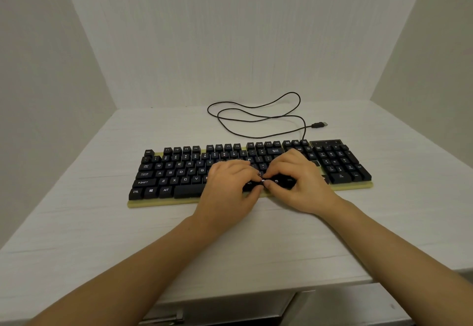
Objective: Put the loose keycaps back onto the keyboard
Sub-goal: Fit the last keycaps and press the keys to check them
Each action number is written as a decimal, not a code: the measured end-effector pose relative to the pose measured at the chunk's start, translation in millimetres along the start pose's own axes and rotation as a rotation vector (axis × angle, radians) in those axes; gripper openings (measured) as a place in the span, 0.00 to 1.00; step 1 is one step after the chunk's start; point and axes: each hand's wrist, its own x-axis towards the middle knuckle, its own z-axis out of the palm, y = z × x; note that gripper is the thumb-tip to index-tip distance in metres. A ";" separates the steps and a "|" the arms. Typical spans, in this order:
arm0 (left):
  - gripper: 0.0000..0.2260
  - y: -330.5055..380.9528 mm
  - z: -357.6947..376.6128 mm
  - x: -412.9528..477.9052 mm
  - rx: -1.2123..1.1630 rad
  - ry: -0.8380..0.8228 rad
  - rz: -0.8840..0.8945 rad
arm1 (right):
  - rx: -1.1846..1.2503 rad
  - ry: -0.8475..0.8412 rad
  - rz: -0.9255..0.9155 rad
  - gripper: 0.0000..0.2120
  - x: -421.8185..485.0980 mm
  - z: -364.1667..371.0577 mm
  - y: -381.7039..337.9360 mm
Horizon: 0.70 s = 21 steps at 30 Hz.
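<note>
White desk (102, 223), keyboard (179, 169) under both hands, left (230, 185) and right (299, 179) fingertips seemingly pinching one keycap (262, 181)

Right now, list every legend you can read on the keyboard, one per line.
"CTRL", bottom-left key
"AlT", key left of the space bar
"SHIFT", left shift key
"CAPS LOCK", key above it
"BACK", backspace key
"Q W E R T Y", letter row
"A S D F", home row
"Z X C V", lower row
Function row and number pad: too blurred.

Both hands (230, 185) (297, 182) forward, palms down, fingers (267, 184) curled.
</note>
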 end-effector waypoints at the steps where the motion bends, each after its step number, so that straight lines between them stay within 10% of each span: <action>1: 0.08 -0.2 -0.2 -0.1 -0.001 -0.015 0.002 | 0.000 0.001 -0.005 0.09 -0.3 0.3 0.4; 21: 0.07 1.1 3.2 -1.2 -0.048 -0.011 -0.009 | -0.035 -0.004 -0.122 0.07 -1.5 -0.5 6.2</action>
